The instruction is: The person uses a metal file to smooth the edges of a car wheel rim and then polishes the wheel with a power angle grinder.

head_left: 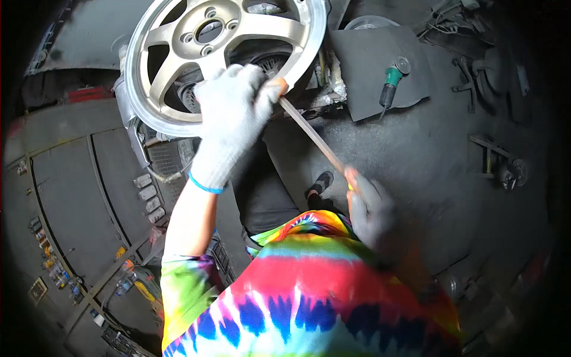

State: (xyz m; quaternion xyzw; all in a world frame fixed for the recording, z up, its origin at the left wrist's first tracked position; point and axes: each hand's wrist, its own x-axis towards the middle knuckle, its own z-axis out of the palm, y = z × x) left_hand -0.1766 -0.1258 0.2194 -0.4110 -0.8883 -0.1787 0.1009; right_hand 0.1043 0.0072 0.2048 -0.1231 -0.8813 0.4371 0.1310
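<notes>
A car wheel rim (pixel 262 27), pale gold spokes with a bright silver lip, stands tilted at the top of the view with no tire on it. My left hand (pixel 235 98), in a white knit glove with a blue cuff, rests over the rim's near edge. Its fingers are closed on the far end of a long flat file (pixel 315 140), the bare thumb tip pressing on it. Lower and to the right, my right hand (pixel 372 208) grips the file's near end in a grey glove. Motion blurs that hand, and a bit of yellow shows at its fingers.
A green angle grinder (pixel 392 80) lies on a dark sheet (pixel 357 65) to the right of the rim. Metal parts (pixel 499 160) lie on the floor at the far right. Left are a metal frame (pixel 107 178), several grey blocks (pixel 148 193) and small bottles (pixel 53 268).
</notes>
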